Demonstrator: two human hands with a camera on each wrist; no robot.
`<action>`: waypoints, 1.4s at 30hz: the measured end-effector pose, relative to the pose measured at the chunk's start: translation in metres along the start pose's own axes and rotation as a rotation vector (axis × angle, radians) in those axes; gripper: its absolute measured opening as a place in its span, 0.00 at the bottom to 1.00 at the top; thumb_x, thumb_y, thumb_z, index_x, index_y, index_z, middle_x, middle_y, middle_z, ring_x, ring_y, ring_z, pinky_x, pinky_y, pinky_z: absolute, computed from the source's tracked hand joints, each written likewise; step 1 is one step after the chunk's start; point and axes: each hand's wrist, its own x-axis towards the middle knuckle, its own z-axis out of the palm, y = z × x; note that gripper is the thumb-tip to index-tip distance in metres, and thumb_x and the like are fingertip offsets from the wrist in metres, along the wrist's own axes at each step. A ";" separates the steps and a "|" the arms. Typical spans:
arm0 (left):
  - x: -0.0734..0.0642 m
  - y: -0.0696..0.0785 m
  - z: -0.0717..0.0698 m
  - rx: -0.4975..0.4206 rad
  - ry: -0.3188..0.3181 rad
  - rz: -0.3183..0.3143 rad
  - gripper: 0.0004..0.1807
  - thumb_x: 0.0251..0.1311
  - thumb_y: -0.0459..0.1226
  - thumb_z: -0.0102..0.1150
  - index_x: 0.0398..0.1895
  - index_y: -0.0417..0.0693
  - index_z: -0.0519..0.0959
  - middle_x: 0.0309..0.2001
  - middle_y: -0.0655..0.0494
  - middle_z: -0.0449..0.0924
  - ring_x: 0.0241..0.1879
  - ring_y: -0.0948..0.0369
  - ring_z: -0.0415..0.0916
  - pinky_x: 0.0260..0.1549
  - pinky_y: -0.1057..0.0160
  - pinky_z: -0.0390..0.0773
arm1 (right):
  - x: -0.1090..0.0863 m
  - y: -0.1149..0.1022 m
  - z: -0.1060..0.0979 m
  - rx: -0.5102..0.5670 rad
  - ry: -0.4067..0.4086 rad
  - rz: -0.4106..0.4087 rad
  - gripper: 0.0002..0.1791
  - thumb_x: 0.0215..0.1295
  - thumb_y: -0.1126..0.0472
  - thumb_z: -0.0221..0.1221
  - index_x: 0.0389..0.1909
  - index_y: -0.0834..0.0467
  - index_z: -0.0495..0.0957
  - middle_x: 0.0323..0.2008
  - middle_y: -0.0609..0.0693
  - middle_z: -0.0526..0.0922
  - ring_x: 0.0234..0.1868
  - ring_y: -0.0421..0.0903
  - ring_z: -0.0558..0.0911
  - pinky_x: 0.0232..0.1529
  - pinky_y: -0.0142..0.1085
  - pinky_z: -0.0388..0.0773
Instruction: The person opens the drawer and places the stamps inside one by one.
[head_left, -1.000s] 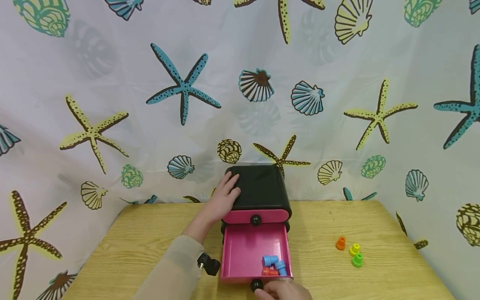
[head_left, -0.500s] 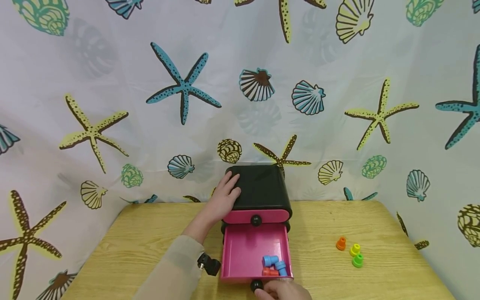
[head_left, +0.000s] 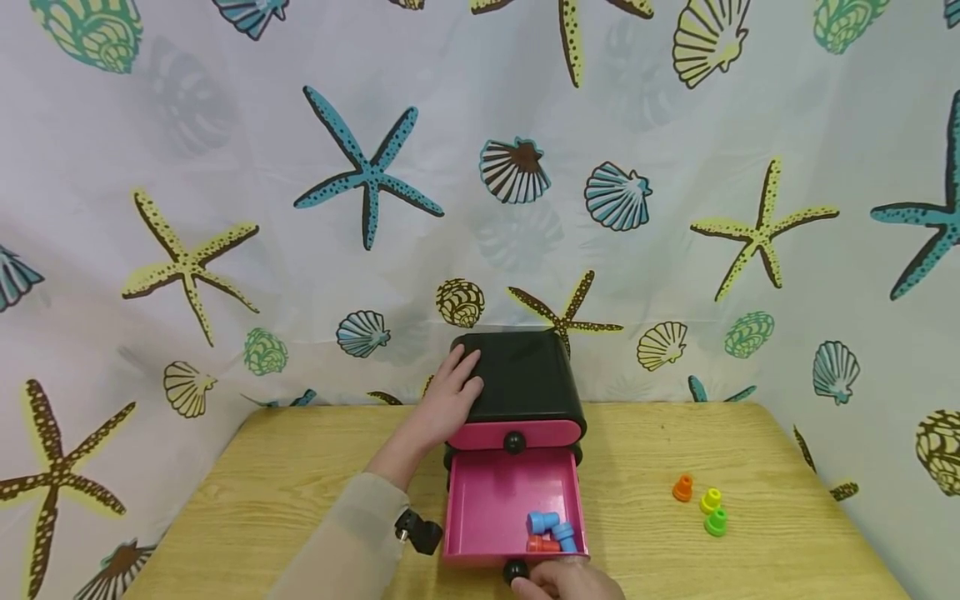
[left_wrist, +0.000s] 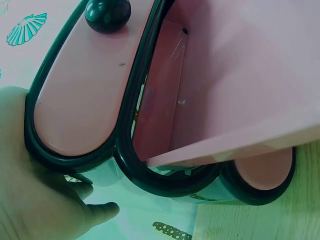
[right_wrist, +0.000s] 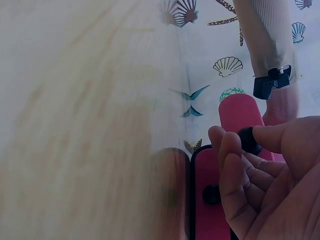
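Note:
A black cabinet (head_left: 521, 375) with pink drawers stands on the table. Its middle drawer (head_left: 483, 500) is pulled out; the drawers above and below look closed in the left wrist view. My left hand (head_left: 447, 407) rests along the cabinet's upper left side, fingers spread. With thumb and fingers, my right hand (head_left: 576, 582) pinches the open drawer's round black knob (right_wrist: 248, 141). In that drawer's front right corner lie two blue peg-like pieces (head_left: 540, 522) and a red one (head_left: 543, 544).
On the table (head_left: 300, 475) to the cabinet's right stand an orange piece (head_left: 682, 488), a yellow one (head_left: 710, 500) and a green one (head_left: 716, 522). A cloth (head_left: 450, 225) printed with shells and starfish hangs behind. The left wrist carries a small black camera (head_left: 418, 532).

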 end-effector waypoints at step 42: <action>-0.009 0.009 0.002 0.049 0.033 0.010 0.34 0.89 0.46 0.40 0.91 0.48 0.54 0.91 0.45 0.38 0.88 0.41 0.37 0.82 0.33 0.47 | -0.004 -0.045 -0.023 0.066 0.141 0.159 0.21 0.81 0.38 0.61 0.35 0.48 0.87 0.24 0.43 0.85 0.23 0.44 0.79 0.32 0.39 0.72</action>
